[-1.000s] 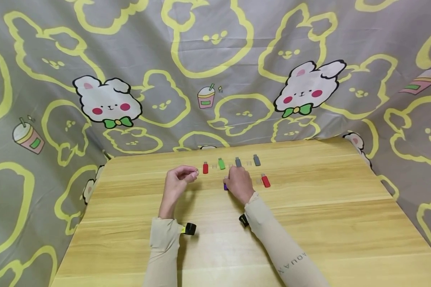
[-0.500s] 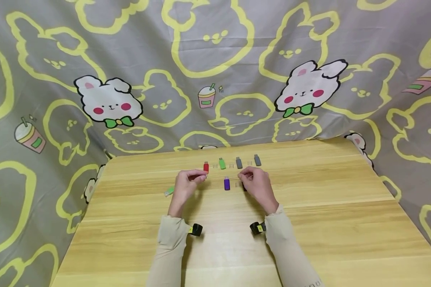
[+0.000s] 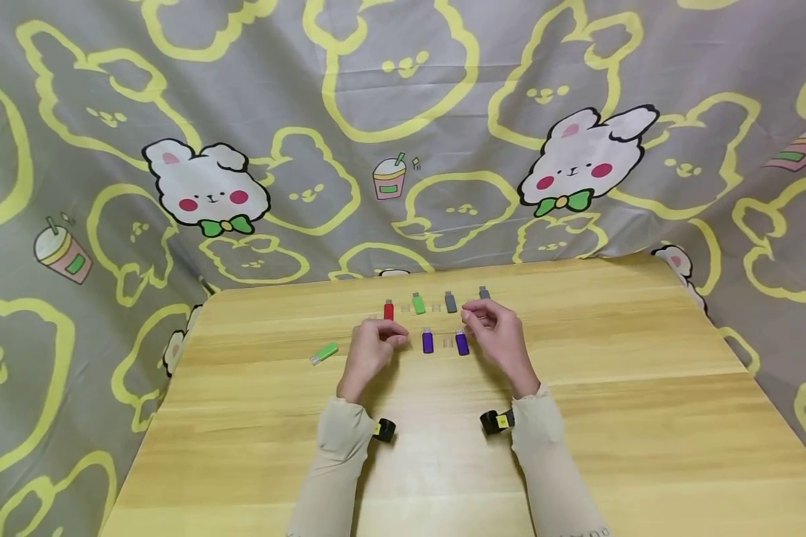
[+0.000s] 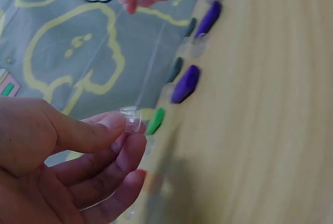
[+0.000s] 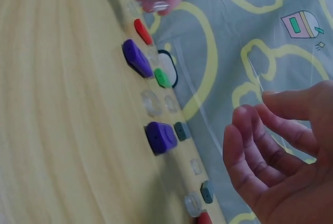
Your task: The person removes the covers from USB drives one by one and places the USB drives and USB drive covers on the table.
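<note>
My left hand (image 3: pixel 372 350) is raised over the table, left of the front-row USB sticks. Between its thumb and forefinger it pinches a small clear plastic cap (image 4: pixel 131 119). My right hand (image 3: pixel 504 335) hovers to the right with fingers loosely bent; nothing shows between them in the right wrist view. Nearest to it lies a purple USB stick (image 3: pixel 462 343). Another purple USB stick (image 3: pixel 428 341) lies to the left, and a loose clear cap (image 3: pixel 448 343) sits between the two. Apart from these, a green USB stick (image 3: pixel 325 353) lies tilted at the left.
Along the back row are a red USB stick (image 3: pixel 389 308), a green one, a grey USB stick (image 3: pixel 451 302) and another grey one partly behind my right hand, with clear caps between. A patterned curtain (image 3: pixel 309 149) hangs behind the wooden table (image 3: pixel 611 418).
My right hand has lifted off the front row and moved right, uncovering both purple USB sticks. My left hand has moved right, bringing the tilted green USB stick into sight.
</note>
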The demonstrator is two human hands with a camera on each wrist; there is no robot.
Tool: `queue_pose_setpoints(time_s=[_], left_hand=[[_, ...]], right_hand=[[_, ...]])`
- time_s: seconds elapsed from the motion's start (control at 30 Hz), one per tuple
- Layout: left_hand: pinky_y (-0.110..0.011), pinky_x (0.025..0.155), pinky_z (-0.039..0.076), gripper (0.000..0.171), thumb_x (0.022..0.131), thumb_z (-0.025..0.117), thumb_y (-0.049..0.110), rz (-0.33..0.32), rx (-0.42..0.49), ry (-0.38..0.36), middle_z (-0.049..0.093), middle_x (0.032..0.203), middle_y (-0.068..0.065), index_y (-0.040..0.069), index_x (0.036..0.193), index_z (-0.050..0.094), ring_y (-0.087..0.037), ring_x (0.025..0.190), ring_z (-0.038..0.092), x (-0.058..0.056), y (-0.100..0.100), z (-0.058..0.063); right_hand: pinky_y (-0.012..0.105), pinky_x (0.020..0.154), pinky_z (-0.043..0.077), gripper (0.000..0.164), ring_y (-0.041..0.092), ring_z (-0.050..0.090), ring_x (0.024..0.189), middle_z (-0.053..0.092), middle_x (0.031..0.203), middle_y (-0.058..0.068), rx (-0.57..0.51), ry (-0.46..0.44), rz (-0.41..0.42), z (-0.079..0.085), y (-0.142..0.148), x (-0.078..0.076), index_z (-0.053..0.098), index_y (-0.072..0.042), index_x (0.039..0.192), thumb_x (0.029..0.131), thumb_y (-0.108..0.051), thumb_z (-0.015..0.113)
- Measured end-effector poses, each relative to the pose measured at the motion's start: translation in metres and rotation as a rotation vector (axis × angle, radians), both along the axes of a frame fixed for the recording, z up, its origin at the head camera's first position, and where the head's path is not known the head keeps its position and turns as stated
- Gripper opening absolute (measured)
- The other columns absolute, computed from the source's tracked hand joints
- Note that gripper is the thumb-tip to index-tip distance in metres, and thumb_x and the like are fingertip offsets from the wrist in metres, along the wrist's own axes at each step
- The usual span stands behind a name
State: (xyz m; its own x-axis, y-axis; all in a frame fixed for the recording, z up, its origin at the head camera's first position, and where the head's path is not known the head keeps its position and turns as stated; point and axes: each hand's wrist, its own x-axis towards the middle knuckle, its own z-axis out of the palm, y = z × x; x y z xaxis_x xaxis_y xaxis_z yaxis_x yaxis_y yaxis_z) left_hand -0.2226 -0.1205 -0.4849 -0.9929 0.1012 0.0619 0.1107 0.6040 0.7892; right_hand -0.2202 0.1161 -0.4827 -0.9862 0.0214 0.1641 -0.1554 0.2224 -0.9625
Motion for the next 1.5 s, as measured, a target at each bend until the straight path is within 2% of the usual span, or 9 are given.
queue_pose_setpoints(time_s=[0.2,0.37,0.57,0.67,0.8,0.9,1.13,1.3,1.5], left_hand=[[-0.035,0.078,0.059,0.011,0.091,0.076,0.001,-0.010,-0.105,0.040,0.076,0.084,-0.001,0.009,0.085,0.080,-0.018,0.082,0.070,-0.003,0.012,-0.009],[-0.036,0.074,0.059,0.011,0.090,0.077,-0.001,-0.022,-0.153,0.086,0.075,0.081,-0.002,0.008,0.083,0.079,-0.018,0.078,0.069,0.000,0.016,-0.012],[-0.037,0.078,0.060,0.010,0.091,0.075,-0.001,-0.015,-0.192,0.071,0.076,0.085,-0.005,0.006,0.085,0.080,-0.022,0.085,0.071,0.000,0.018,-0.011],[-0.038,0.080,0.060,0.010,0.092,0.074,-0.002,-0.006,-0.205,0.085,0.076,0.087,-0.006,0.004,0.088,0.080,-0.024,0.087,0.071,0.000,0.019,-0.012],[-0.037,0.079,0.060,0.007,0.092,0.074,-0.001,-0.004,-0.212,0.109,0.075,0.088,-0.006,0.004,0.090,0.079,-0.023,0.086,0.071,-0.001,0.019,-0.013],[-0.035,0.076,0.059,0.006,0.093,0.074,0.000,-0.010,-0.176,0.099,0.074,0.087,-0.005,0.004,0.091,0.078,-0.020,0.083,0.069,-0.002,0.017,-0.012],[-0.030,0.069,0.057,0.007,0.095,0.071,0.001,0.020,-0.025,0.071,0.074,0.089,-0.008,0.000,0.098,0.078,-0.021,0.080,0.066,-0.003,0.006,0.002],[-0.025,0.068,0.056,0.015,0.100,0.066,0.007,0.076,0.165,0.055,0.074,0.092,-0.013,-0.002,0.106,0.076,-0.028,0.083,0.069,-0.002,-0.009,0.012],[-0.038,0.075,0.062,0.024,0.105,0.060,0.010,0.136,0.422,0.145,0.072,0.096,-0.026,-0.009,0.115,0.071,-0.040,0.086,0.069,-0.003,-0.032,0.017]], right_hand=[[0.019,0.066,0.059,0.016,0.038,0.070,0.082,0.069,0.099,0.034,0.009,0.010,0.005,0.031,0.002,0.015,0.068,0.014,0.110,0.099,0.003,0.064],[0.018,0.067,0.058,0.017,0.011,0.067,0.074,0.068,0.100,0.035,0.010,-0.001,0.001,0.038,0.003,0.020,0.068,0.015,0.110,0.099,0.003,0.063],[0.017,0.067,0.057,0.016,0.002,0.064,0.071,0.069,0.099,0.034,0.015,-0.006,-0.011,0.038,0.007,0.019,0.069,0.014,0.109,0.099,0.002,0.064],[0.023,0.068,0.060,0.016,0.007,0.066,0.073,0.069,0.099,0.033,0.031,-0.014,-0.017,0.038,0.007,0.018,0.069,0.014,0.110,0.099,0.001,0.064],[0.042,0.073,0.063,0.018,0.033,0.071,0.080,0.070,0.099,0.032,0.044,-0.014,-0.030,0.027,0.009,0.012,0.068,0.015,0.110,0.099,0.001,0.064],[0.047,0.073,0.062,0.019,0.047,0.069,0.086,0.070,0.098,0.030,0.042,-0.011,-0.041,0.011,0.011,0.006,0.069,0.014,0.111,0.100,-0.002,0.065],[0.030,0.068,0.062,0.020,0.042,0.070,0.085,0.073,0.097,0.023,0.060,0.004,-0.041,-0.006,0.013,0.000,0.072,0.007,0.110,0.099,-0.009,0.069],[0.018,0.065,0.057,0.017,0.042,0.070,0.085,0.073,0.096,0.022,0.074,0.014,-0.031,-0.007,0.013,0.001,0.072,0.006,0.109,0.099,-0.008,0.069],[0.021,0.073,0.057,0.015,0.030,0.071,0.086,0.074,0.098,0.016,0.150,0.047,-0.020,-0.006,0.007,0.001,0.073,0.004,0.108,0.097,-0.007,0.071]])
